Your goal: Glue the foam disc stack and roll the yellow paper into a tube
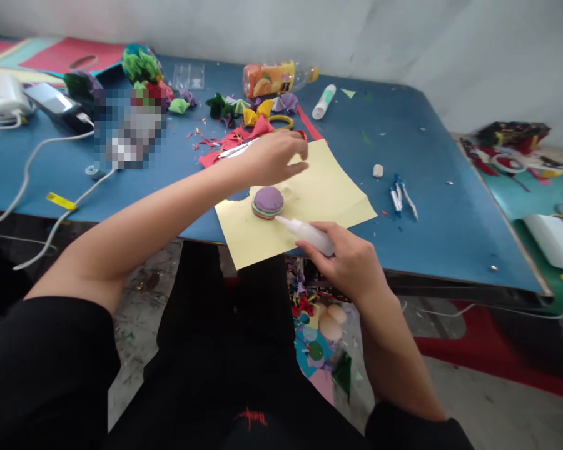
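Observation:
My right hand [351,259] is wrapped round a white glue bottle [315,238] with a narrow pointed nozzle. The nozzle tip comes up to the lower right edge of a stack of paper circles [268,201], purple on top with green and reddish layers below. This stack lies on a sheet of pale yellow paper [335,187] at the table's front edge. Above the far part of the sheet hovers my left hand [279,157], fingers loosely bent and thumb apart, with nothing visible in its grasp. Red paper scraps [232,140] lie just beyond it.
Folded paper pieces [258,112], an orange-labelled bottle [272,78] and a glue stick [324,102] sit at the back. Right of the sheet are an eraser [378,170] and a compass [406,199]. A white cable [51,240] hangs over the front edge at left.

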Demonstrator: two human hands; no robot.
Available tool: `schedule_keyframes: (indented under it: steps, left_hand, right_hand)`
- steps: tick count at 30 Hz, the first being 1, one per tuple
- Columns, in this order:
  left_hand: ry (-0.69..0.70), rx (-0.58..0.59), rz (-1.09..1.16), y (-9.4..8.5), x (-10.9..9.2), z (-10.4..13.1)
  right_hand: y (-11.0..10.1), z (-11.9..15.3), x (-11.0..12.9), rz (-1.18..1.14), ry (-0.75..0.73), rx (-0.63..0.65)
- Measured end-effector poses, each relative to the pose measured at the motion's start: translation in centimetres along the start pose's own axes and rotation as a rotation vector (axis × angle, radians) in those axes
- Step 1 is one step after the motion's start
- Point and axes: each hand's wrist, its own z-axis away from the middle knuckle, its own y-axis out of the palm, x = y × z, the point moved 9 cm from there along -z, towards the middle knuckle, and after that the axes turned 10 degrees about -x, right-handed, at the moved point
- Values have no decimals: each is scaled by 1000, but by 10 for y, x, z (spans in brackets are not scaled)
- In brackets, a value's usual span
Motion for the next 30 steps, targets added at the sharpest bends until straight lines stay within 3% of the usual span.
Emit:
schedule_keyframes:
  steps: [4,8,13,30]
  left_hand:
    - [58,60,22,31,-29,-6]
    - [54,96,30,49,-31,-5]
    - [39,46,74,51,-23,-5]
    - [49,63,59,51,-27,-4]
  right_hand:
    - [0,-3,4,49,26,-37]
    - [8,-2,5,61,85,1]
    - [16,2,3,76,151,74]
    - [16,2,-10,47,227,31]
